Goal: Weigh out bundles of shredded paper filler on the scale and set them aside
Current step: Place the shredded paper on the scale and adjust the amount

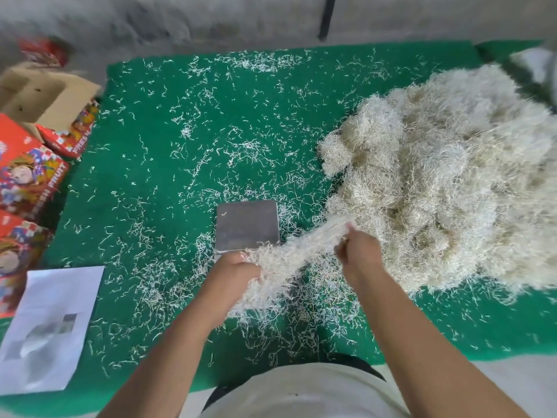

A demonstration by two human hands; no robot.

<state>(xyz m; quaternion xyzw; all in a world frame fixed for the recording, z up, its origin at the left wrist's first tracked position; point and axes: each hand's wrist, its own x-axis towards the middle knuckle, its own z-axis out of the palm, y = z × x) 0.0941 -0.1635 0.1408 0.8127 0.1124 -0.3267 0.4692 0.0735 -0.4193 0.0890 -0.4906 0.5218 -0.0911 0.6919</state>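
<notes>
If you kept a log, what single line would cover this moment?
left hand: grips bundle | right hand: grips bundle | scale: bare | pile: right of scale

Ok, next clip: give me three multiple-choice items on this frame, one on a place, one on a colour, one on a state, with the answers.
1. Where does the big pile of shredded paper lie relative to the scale?
A. To its left
B. To its right
C. On top of it

2. What colour is the mat covering the table?
A. Green
B. Blue
C. Grey

3. What is the state of the scale's platform?
A. Heaped with filler
B. Covered by a sheet of paper
C. Nearly bare

Answers:
1 B, the pile fills the right side of the mat.
2 A, the mat is green under the scattered strands.
3 C, the bundle is stretched between the left hand and the right hand, not lying on the platform.
</notes>
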